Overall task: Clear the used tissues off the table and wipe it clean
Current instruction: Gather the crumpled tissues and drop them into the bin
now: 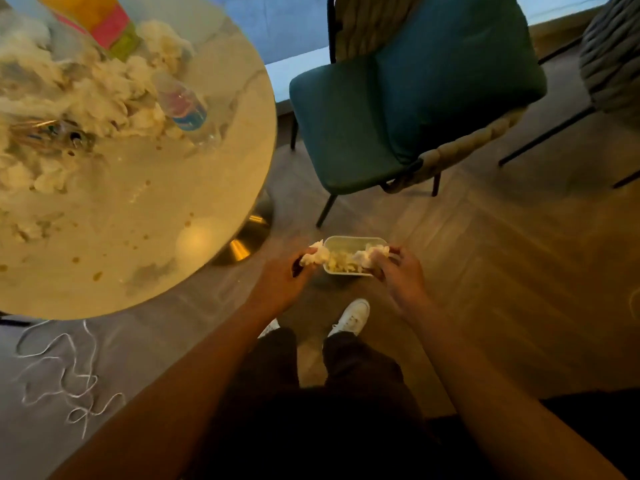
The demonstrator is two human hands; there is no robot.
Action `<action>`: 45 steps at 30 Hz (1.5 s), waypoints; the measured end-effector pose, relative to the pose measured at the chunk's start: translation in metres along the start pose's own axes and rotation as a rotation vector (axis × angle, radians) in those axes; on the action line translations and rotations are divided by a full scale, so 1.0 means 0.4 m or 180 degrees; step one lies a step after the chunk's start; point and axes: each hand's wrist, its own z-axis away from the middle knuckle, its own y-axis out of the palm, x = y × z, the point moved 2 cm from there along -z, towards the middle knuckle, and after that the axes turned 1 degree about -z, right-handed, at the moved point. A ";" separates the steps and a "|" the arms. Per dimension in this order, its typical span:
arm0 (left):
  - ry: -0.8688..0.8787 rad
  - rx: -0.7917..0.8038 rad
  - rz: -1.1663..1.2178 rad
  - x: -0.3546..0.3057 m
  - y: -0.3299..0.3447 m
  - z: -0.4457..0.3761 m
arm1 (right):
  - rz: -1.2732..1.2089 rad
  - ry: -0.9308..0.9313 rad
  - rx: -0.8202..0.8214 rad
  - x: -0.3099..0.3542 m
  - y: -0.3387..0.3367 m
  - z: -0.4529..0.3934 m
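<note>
Crumpled tissues (79, 95) were heaped all over the far side of the round table (145, 216), and there was more of it down low: a small white bin (356, 242) on the floor already held a loose pile of the stuff. Both hands were right over that bin, the left hand (284, 275) clutching a white wad (314, 256) at the bin's left rim, the right hand (401, 275) curled round another wad (372, 253) at its right rim, each fistful just above the opening. On the table a clear plastic bottle (183, 105) lay tipped among the paper, a bright yellow-and-pink package (100, 19) stood behind it, and brown spots (97, 276) dotted the near part of the top. The table's gold base (249, 237) sat just left of the bin, a teal chair (398, 98) stood beyond it, white shoes (351, 317) were planted below the hands, and a white cord (69, 372) tangled on the floor at the left
</note>
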 end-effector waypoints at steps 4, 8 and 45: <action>-0.0504 0.0186 -0.0047 0.035 0.118 -0.062 | -0.0237 0.0324 -0.0102 -0.093 -0.037 -0.096; -0.0512 0.0259 -0.0105 0.074 0.211 -0.156 | -0.0875 0.0701 -0.0358 -0.171 -0.038 -0.183; -0.0215 -0.0157 0.0056 0.005 0.098 -0.316 | 0.0859 -0.0376 0.0333 0.011 0.040 -0.252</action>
